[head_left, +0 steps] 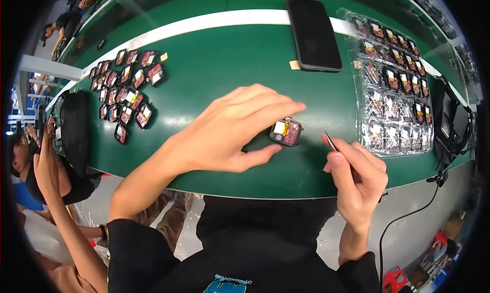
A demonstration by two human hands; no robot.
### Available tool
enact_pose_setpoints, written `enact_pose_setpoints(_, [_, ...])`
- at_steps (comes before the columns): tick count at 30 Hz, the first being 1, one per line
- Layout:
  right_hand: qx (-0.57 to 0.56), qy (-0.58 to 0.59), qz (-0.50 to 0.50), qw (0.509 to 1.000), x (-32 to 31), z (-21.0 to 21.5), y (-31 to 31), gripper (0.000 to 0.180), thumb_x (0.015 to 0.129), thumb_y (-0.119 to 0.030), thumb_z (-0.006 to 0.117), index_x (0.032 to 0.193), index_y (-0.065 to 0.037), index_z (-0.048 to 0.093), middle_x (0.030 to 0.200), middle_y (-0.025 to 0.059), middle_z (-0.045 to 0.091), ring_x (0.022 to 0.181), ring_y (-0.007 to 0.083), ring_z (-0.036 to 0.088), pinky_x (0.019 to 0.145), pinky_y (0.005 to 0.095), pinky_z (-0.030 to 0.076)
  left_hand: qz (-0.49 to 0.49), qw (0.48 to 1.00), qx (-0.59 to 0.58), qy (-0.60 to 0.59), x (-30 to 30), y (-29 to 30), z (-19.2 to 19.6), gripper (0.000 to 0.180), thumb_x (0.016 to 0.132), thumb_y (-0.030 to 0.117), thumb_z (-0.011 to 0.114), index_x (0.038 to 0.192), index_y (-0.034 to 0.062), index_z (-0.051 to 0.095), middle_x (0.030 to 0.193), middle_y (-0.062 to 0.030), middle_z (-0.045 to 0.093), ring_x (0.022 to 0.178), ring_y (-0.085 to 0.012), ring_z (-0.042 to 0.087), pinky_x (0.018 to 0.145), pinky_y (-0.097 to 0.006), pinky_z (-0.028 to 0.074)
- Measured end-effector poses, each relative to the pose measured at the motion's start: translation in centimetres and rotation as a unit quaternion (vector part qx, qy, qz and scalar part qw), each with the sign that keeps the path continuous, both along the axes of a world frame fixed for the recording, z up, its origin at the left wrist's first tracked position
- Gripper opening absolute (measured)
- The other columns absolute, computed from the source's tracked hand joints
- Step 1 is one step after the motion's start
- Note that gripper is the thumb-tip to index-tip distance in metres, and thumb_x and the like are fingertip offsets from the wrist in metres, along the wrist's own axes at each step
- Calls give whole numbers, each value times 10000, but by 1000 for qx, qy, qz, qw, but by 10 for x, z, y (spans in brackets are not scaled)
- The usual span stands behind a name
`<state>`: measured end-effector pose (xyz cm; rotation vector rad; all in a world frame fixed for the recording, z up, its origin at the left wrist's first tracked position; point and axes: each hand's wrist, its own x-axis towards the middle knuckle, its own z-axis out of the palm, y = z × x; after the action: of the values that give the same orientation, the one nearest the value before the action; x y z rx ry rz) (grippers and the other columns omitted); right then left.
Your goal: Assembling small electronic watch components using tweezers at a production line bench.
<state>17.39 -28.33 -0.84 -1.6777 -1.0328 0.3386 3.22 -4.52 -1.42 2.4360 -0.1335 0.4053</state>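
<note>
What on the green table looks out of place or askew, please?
A little odd: the small black-framed modules at left lie loose at mixed angles, unlike the rows in the clear plastic tray. The black rectangular phone lies slanted over the long white strip. No spill shows; fine damage cannot be judged.

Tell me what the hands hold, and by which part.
Right hand: a slim metal tool, pinched behind its tip. Left hand: whether it grips the small device is unclear.

A black-rimmed electronic module [286,132], red board [292,133] showing, lies flat toward the tabletop's [286,178] near edge; I hold metal tweezers [330,141] slanted near it.
</note>
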Motion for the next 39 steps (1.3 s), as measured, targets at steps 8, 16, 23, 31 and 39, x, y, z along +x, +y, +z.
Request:
enact_pose_setpoints(8, [-24, -18, -8, 1000, 6, -13, 10, 206, 920, 11, 866, 1125, 26, 852, 610, -3, 530, 525, 51, 420, 491, 274, 295, -7, 999, 25, 27, 1, 3, -2, 567, 799, 217, 951, 1305, 59, 750, 1235, -72, 713, 1061, -285, 667, 1020, -436, 486])
enact_pose_setpoints(16, [-23, -17, 12, 1000, 8, -13, 14, 189, 861, 39, 866, 1048, 12, 852, 586, -6, 547, 470, 43, 413, 460, 262, 291, -19, 996, -17, 82, 0, 10, 0, 574, 791, 313, 973, 1274, 55, 801, 1000, -34, 733, 929, -215, 659, 923, -373, 391])
enact_pose_setpoints(23, [-61, -79, 9, 995, 6, -14, 18, 171, 853, 53, 848, 1017, 4, 853, 573, -6, 530, 454, 47, 433, 447, 266, 314, -14, 997, -35, 64, 4, 12, -4, 566, 745, 323, 985, 1217, 52, 832, 934, -32, 723, 876, -211, 651, 902, -374, 394])
enact_pose_setpoints(31, [-77, -94, 7, 993, 6, -13, 19, 177, 849, 49, 851, 1019, 2, 853, 580, -1, 545, 453, 58, 464, 446, 262, 338, -22, 998, -32, 53, 3, 13, -7, 565, 750, 334, 981, 1217, 52, 833, 936, -37, 732, 847, -217, 636, 902, -377, 392])
enact_pose_setpoints(39, [-70, -167, -14, 983, -1, -12, 16, 273, 813, 40, 885, 1082, 2, 860, 618, 13, 567, 462, 98, 499, 452, 289, 396, 0, 996, -39, 78, 4, 10, 0, 543, 740, 333, 996, 1159, 35, 821, 942, -35, 750, 772, -193, 613, 874, -353, 430])
